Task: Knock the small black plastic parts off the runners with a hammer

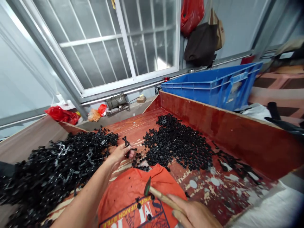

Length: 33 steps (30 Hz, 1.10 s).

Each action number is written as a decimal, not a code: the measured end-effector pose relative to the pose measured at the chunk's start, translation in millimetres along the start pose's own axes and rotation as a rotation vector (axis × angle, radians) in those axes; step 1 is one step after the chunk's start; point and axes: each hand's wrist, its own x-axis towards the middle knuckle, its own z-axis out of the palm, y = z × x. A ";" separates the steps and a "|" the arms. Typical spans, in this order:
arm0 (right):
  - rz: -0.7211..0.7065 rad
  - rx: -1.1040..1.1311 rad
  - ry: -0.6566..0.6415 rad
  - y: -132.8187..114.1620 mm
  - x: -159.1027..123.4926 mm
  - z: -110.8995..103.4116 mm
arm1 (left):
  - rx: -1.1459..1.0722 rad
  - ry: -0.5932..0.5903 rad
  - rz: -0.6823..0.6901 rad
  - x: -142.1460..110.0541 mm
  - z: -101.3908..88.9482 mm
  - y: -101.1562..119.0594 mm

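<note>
My left hand is closed on a black branched plastic part, its thin arms sticking out past the fingers. My right hand, at the bottom, grips a small hammer by its pale wooden handle. The hammer's dark, narrow head lies over an orange-red printed cloth close in front of me. A few small black bits are scattered on the cloth. Left of my left arm is a big heap of black branched parts. A pile of smaller black pieces lies to the right of my left hand.
A red wooden board wall edges the worktop on the right, with a blue crate behind it. Flat black scraps lie along that wall. Plastic bags sit at the back left, below a barred window.
</note>
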 end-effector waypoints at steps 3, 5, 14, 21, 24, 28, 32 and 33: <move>0.010 0.030 -0.085 -5.1 1.2 -1.8 | -0.106 0.000 -0.003 -28.9 -4.2 6.5; 0.009 0.054 -0.080 -7.6 1.8 -1.7 | -0.144 -0.018 -0.029 -54.6 -6.8 10.1; 0.040 0.023 -0.159 -2.8 -0.5 4.4 | 0.000 0.034 -0.035 -175.6 -11.5 -4.8; 0.100 0.107 -0.098 1.8 -4.6 13.3 | -0.312 0.217 -0.189 -237.4 -3.3 -32.8; 0.150 0.269 -0.077 -20.9 -11.0 23.4 | -0.479 0.282 -0.166 -246.0 23.5 -42.6; 0.133 0.440 -0.225 -64.5 -18.4 46.5 | -0.623 0.326 -0.138 -244.9 73.0 -51.6; 0.102 0.602 -0.260 -81.0 -21.9 67.8 | -0.578 0.331 -0.094 -245.1 97.0 -61.6; 0.123 0.621 -0.223 -79.8 -22.2 68.9 | -0.505 0.303 -0.081 -246.8 95.0 -64.3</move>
